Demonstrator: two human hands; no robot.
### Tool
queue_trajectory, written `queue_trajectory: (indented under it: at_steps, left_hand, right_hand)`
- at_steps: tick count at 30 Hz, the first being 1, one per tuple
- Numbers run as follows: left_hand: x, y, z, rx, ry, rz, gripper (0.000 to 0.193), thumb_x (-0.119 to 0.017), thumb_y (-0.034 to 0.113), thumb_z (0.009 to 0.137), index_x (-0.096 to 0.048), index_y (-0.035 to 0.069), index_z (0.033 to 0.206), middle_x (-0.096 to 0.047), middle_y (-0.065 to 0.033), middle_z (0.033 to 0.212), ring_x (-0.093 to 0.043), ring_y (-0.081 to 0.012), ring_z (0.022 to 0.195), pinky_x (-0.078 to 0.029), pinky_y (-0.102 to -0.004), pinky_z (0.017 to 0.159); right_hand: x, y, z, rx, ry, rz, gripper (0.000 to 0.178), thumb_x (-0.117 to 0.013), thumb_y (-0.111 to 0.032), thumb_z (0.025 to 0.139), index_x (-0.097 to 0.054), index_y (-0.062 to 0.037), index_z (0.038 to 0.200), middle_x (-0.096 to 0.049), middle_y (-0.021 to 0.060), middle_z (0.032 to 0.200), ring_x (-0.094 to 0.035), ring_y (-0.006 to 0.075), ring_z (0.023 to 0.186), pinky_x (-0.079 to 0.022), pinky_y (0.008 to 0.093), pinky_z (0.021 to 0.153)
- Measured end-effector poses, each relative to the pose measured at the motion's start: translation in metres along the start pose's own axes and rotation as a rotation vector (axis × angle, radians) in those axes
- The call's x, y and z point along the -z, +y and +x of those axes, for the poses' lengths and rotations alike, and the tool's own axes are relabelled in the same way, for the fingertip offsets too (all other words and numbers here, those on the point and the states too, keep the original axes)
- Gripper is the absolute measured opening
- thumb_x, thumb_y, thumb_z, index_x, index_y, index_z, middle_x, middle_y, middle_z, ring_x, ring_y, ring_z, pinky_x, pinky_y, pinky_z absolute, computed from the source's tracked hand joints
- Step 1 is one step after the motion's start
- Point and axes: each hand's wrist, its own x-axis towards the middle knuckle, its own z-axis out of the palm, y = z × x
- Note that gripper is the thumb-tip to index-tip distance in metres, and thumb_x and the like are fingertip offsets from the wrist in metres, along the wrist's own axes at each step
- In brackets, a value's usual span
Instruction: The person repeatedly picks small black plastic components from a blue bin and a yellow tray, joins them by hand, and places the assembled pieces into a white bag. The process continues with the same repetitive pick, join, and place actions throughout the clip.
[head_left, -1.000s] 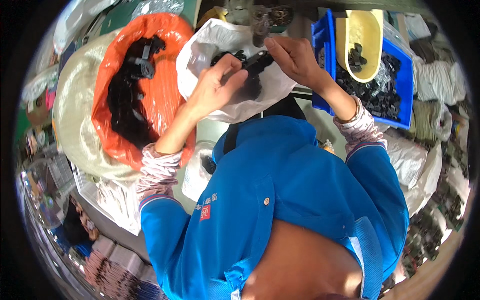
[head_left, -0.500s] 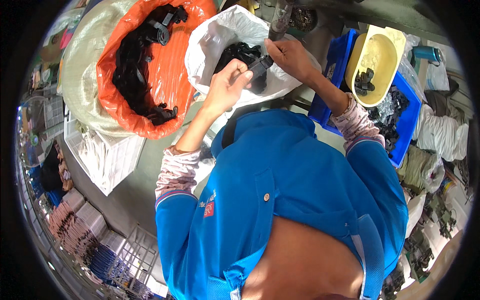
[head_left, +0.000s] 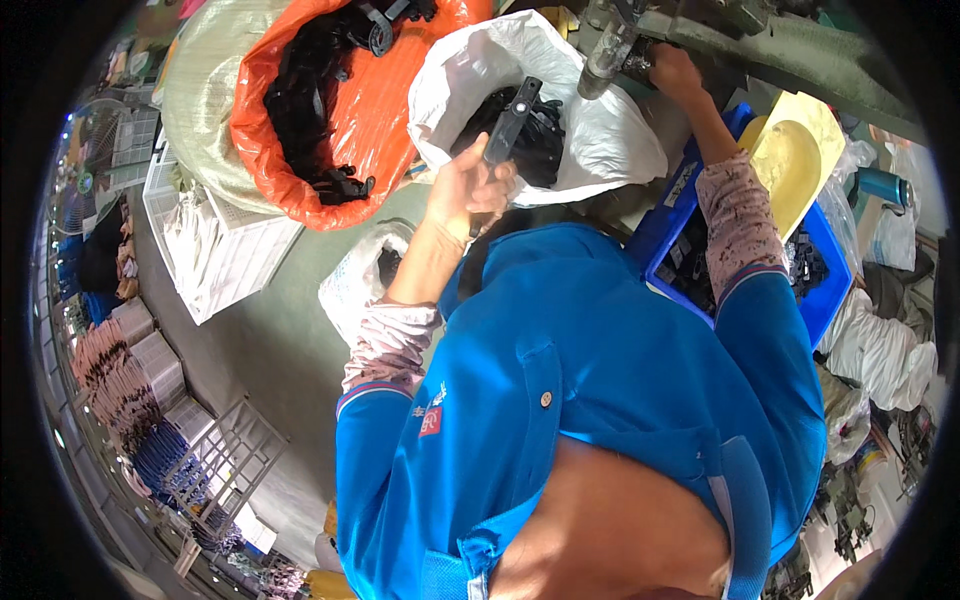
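Note:
My left hand (head_left: 463, 192) grips a long, flat black plastic part (head_left: 513, 125) by its lower end and tilts it upward. The part is over the mouth of a white woven sack (head_left: 610, 145), which holds a heap of similar-looking black pieces (head_left: 545, 145). Up at the right, my right hand (head_left: 677, 74) reaches in beside the metal machine head (head_left: 608, 62). Its fingertips are hidden among dark shapes there, so what they touch does not show.
An orange sack (head_left: 395, 110) of black parts stands left of the white one, near a white plastic crate (head_left: 255, 262). Right of me, a yellow tray (head_left: 822, 135) rests over a blue bin (head_left: 832, 285) holding black pieces. The grey machine arm (head_left: 800, 65) crosses the top.
My right hand has left the black part and moved up and right to beside the machine head. My left hand keeps the part, now tipped more upright. The view has shifted.

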Motion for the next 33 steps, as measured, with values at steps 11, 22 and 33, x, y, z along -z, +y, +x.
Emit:
queue_trajectory:
  at_steps: [11, 22, 33]
  left_hand:
    - [-0.014, -0.016, -0.004, -0.288, 0.296, 0.336, 0.035, -0.046, 0.038, 0.103, -0.047, 0.004, 0.109, -0.055, -0.0112, 0.077, -0.042, -0.0090, 0.047, -0.030, -0.0188, 0.032]
    - [-0.016, -0.015, 0.007, -0.459, 0.363, 0.642, 0.023, -0.045, 0.034, 0.103, -0.049, 0.011, 0.108, -0.058, -0.0123, 0.078, -0.044, -0.0111, 0.046, -0.031, -0.0200, 0.032]
    - [-0.012, 0.008, 0.014, -0.004, -0.082, -0.365, 0.030, -0.045, 0.024, 0.104, -0.045, -0.003, 0.116, -0.044, -0.0082, 0.079, -0.043, -0.0078, 0.051, -0.039, -0.0171, 0.034]
  right_hand:
    - [0.038, -0.040, 0.004, -0.221, -0.262, -0.077, 0.022, -0.059, -0.018, 0.079, -0.067, -0.0061, 0.097, -0.068, 0.0231, 0.101, -0.064, 0.0437, 0.098, -0.052, 0.0534, 0.083]
    - [0.084, -0.069, -0.011, -0.325, -0.102, 0.613, 0.027, -0.068, -0.023, 0.086, -0.068, -0.0050, 0.106, -0.070, 0.0112, 0.089, -0.066, 0.0271, 0.080, -0.052, 0.0372, 0.073]
    - [0.131, -0.126, -0.037, -0.399, -0.018, 1.543, 0.015, -0.068, -0.011, 0.091, -0.070, 0.0001, 0.101, -0.067, 0.0052, 0.084, -0.060, 0.0133, 0.071, -0.048, 0.0266, 0.065]
